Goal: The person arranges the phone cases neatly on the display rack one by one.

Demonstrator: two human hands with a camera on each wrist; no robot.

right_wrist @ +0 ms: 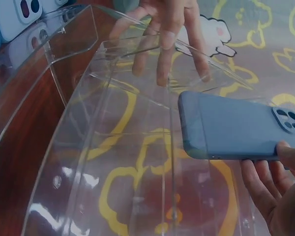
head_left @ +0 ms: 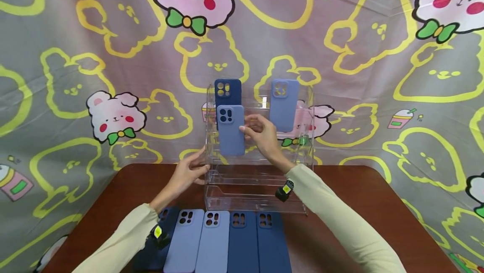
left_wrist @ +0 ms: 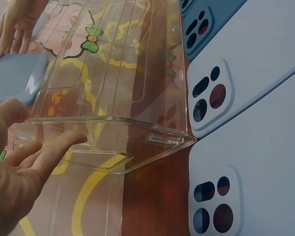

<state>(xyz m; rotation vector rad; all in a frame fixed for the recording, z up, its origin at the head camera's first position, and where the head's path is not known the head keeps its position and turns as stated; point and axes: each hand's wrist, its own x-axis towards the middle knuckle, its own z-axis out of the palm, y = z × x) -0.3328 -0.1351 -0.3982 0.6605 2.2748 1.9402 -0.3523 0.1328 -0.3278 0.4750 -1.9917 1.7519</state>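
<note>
**One-edge pinch on the case rated the chief hazard**

On my remote feed, the right hand (head_left: 264, 136) pinches a pale-blue phone case with a raised camera surround (head_left: 232, 140) by one long edge. The case stands nearly upright before a navy-blue phone case (head_left: 233, 90), on the left of a clear, tiered acrylic rack (head_left: 257, 204). I cannot tell whether its lower end touches a ledge.

The left hand (head_left: 190, 169) lies against the rack's side, fingers mostly straight and spread.

Risks, in my judgement: the one-sided pinch could let the case swivel and catch a ledge. Pushing rearward could knock the navy one askew. If the left hand's contact is light, the rack could slide. Shifting forward, it could disturb the row of light and dark blue phone cases (head_left: 213, 248) just before its base.
</note>
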